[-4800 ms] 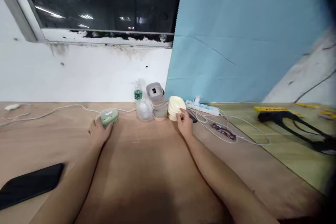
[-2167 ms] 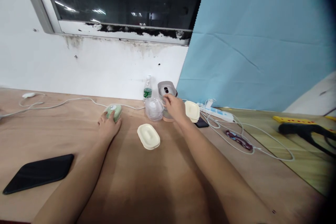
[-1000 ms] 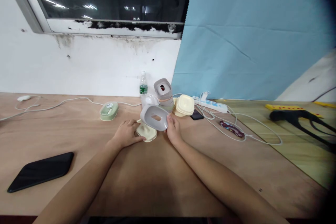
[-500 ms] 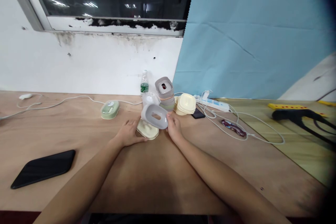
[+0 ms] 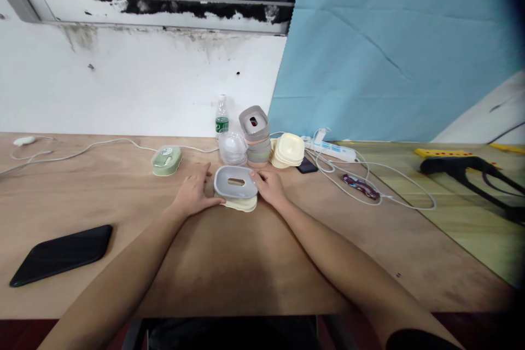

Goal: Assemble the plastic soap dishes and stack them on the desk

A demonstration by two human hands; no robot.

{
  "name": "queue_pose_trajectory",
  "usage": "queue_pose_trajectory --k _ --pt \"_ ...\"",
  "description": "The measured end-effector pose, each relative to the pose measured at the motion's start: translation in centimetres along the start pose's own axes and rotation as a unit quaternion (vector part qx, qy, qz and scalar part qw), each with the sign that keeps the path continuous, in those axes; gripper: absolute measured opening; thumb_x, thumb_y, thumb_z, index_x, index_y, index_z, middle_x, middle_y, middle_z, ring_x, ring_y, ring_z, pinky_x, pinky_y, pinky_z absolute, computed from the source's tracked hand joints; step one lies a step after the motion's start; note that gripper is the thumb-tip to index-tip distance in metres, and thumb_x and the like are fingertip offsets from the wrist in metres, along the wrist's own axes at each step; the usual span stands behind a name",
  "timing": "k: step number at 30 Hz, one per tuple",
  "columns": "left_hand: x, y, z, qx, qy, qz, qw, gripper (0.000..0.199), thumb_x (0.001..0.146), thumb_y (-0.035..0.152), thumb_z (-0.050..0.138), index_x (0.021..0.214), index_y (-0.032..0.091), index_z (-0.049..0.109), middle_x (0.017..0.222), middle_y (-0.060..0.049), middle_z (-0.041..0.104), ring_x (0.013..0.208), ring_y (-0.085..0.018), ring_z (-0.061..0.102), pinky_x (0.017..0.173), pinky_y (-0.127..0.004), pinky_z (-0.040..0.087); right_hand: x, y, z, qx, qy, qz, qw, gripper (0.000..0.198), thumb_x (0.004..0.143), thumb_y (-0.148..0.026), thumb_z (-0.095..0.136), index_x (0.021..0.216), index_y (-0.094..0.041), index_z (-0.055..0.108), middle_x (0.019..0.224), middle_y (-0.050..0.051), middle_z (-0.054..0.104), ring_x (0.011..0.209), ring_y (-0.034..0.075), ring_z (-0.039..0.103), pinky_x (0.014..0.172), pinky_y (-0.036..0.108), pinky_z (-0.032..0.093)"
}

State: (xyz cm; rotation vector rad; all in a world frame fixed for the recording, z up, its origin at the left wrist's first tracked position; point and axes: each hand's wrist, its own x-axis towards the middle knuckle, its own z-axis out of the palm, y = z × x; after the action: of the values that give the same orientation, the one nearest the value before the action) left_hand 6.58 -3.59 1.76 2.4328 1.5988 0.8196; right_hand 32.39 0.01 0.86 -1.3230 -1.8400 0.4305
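A shallow grey plastic tray (image 5: 235,189) with an oval slot in its middle sits over a cream plastic piece (image 5: 245,206), whose front edge sticks out below it. My right hand (image 5: 269,187) grips the tray's right rim between thumb and fingers. On the other side, my left hand (image 5: 192,194) is open, fingers spread and thumb reaching to the cream piece's left edge. Behind them stand clear plastic covers (image 5: 233,149), a stack of grey and coloured trays (image 5: 257,145) and a pile of cream pieces (image 5: 290,149).
A green box with a clear lid (image 5: 167,161) lies to the left. Nearer is a black phone-like slab (image 5: 61,254). A bottle (image 5: 222,117) stands by the wall. To the right are a power strip (image 5: 330,150), white cables (image 5: 404,175) and a dark patterned object (image 5: 361,186).
The grey tray has come down from a tilt to lie nearly level over the cream piece. My right hand moved with it; my left hand stays open beside it. The view has shifted slightly.
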Motion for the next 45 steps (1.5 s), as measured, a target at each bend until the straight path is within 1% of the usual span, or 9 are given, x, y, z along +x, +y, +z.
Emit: queue_pose_trajectory --k 5,11,15,18,29,34,38,42,45 --pt "0.1 0.1 0.2 -0.011 -0.014 0.107 0.994 0.076 0.075 0.064 0.059 0.135 0.021 0.044 0.129 -0.013 0.056 0.118 -0.030 0.052 0.099 -0.044 0.039 0.0 0.6 -1.3 -0.146 -0.067 0.001 0.987 0.049 0.086 -0.050 0.046 0.052 -0.016 0.054 0.054 0.002 0.055 0.054 0.012 0.045 0.050 0.027 0.021" --pt "0.3 0.0 -0.2 -0.005 -0.043 0.128 0.991 0.068 0.070 0.067 0.061 0.120 0.021 0.059 0.108 -0.010 0.067 0.103 -0.028 0.060 0.093 -0.042 0.042 -0.2 1.0 -1.0 -0.185 -0.172 -0.023 0.967 0.046 0.085 -0.048 0.048 0.052 -0.017 0.055 0.053 0.001 0.055 0.050 0.010 0.041 0.051 0.027 0.018" --pt "0.1 -0.4 -0.6 -0.017 -0.076 0.091 0.993 0.081 0.059 0.072 0.067 0.122 0.022 0.056 0.114 -0.010 0.064 0.105 -0.030 0.059 0.092 -0.041 0.044 -0.5 0.8 -0.4 -0.151 -0.165 -0.044 0.974 0.053 0.086 -0.055 0.045 0.050 -0.016 0.049 0.049 -0.002 0.047 0.049 0.009 0.038 0.050 0.026 0.017" --pt "-0.1 -0.5 -0.6 -0.016 -0.091 0.051 0.994 0.083 0.056 0.073 0.067 0.119 0.021 0.058 0.109 -0.010 0.065 0.101 -0.030 0.060 0.086 -0.041 0.047 -0.5 0.7 -0.1 -0.109 -0.152 -0.047 0.981 0.056 0.088 -0.059 0.041 0.051 -0.016 0.045 0.049 -0.003 0.042 0.051 0.008 0.037 0.050 0.024 0.018" --pt "-0.1 -0.4 -0.2 -0.017 -0.074 0.047 0.996 0.073 0.059 0.069 0.068 0.116 0.026 0.057 0.115 -0.009 0.064 0.105 -0.032 0.060 0.088 -0.045 0.048 -0.2 1.0 -0.4 -0.078 -0.163 -0.064 0.982 0.057 0.085 -0.060 0.045 0.049 -0.017 0.045 0.046 -0.005 0.037 0.048 0.008 0.034 0.049 0.024 0.015" --pt "-0.1 -0.4 0.6 -0.051 -0.082 0.069 0.993 0.083 0.054 0.067 0.073 0.120 0.021 0.052 0.131 -0.014 0.053 0.116 -0.034 0.053 0.096 -0.047 0.045 -0.2 1.2 -0.2 -0.102 -0.151 -0.070 0.981 0.052 0.083 -0.059 0.050 0.051 -0.017 0.049 0.048 -0.005 0.042 0.049 0.008 0.037 0.050 0.024 0.017" --pt "-0.1 -0.5 1.3 -0.066 -0.089 0.072 0.991 0.080 0.064 0.067 0.067 0.125 0.020 0.048 0.129 -0.014 0.053 0.114 -0.031 0.054 0.095 -0.045 0.046 -0.5 1.3 0.1 -0.120 -0.139 -0.083 0.979 0.052 0.086 -0.057 0.048 0.052 -0.017 0.051 0.049 -0.004 0.048 0.050 0.008 0.040 0.051 0.024 0.020" --pt "-0.1 -0.9 1.6 -0.051 -0.077 0.052 0.994 0.092 0.065 0.068 0.065 0.138 0.019 0.037 0.135 -0.015 0.049 0.121 -0.032 0.049 0.100 -0.045 0.042 -0.3 0.8 0.4 -0.119 -0.041 -0.085 0.988 0.042 0.084 -0.053 0.052 0.061 -0.019 0.060 0.056 -0.001 0.057 0.055 0.011 0.047 0.054 0.023 0.028" --pt "-0.1 -1.1 1.7 -0.039 -0.072 0.042 0.996 0.091 0.067 0.069 0.062 0.138 0.017 0.038 0.135 -0.016 0.049 0.122 -0.033 0.049 0.101 -0.046 0.040 0.9 -0.3 0.7 -0.086 0.046 -0.083 0.992 0.032 0.087 -0.046 0.050 0.082 -0.019 0.067 0.060 0.000 0.060 0.058 0.013 0.052 0.059 0.023 0.035"
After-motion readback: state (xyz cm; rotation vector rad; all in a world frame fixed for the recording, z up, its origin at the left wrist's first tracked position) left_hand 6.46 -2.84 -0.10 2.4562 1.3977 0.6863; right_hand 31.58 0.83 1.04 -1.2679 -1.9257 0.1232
